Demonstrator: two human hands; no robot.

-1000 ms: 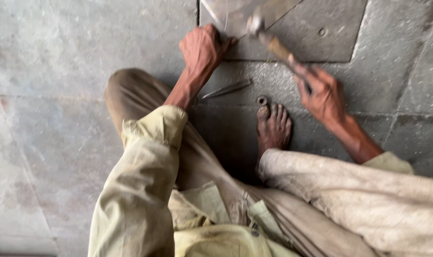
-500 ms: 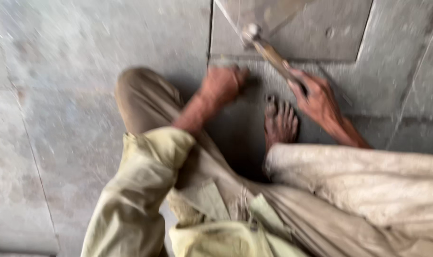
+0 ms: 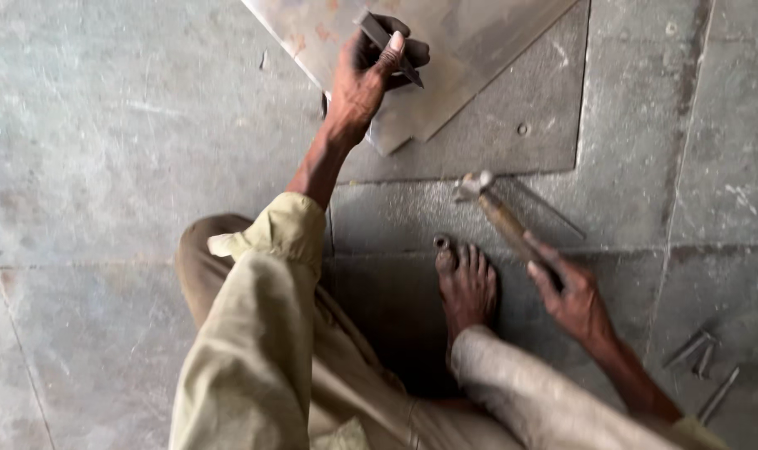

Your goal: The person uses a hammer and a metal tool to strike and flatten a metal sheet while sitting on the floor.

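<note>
Steel sheet [image 3: 479,58] is seen lying flat on the stone floor [image 3: 104,150], at the top edge of the view, one corner pointing toward the person. Compared with half a second earlier, the left hand [image 3: 370,79] has been moved up from beside the knee onto the sheet, and the dark chisel [image 3: 387,48] is now carried in it; the hammer [image 3: 504,217] has been brought down and away from the sheet.

The left hand is closed around the chisel, thumb laid along the shaft, the tool held tilted with its lower end over the sheet near the sheet's left edge. Contact between tip and metal cannot be confirmed. The right hand [image 3: 570,296] is wrapped around the wooden handle of the hammer, the metal head held just above the floor between the sheet corner and the bare foot [image 3: 466,283].

A small ring-shaped item [image 3: 441,242] is noted at the big toe. Several loose metal rods [image 3: 700,358] are recorded on the floor near the right edge, well apart from the sheet. The left sleeve [image 3: 262,333] covers the lower middle of the view.
</note>
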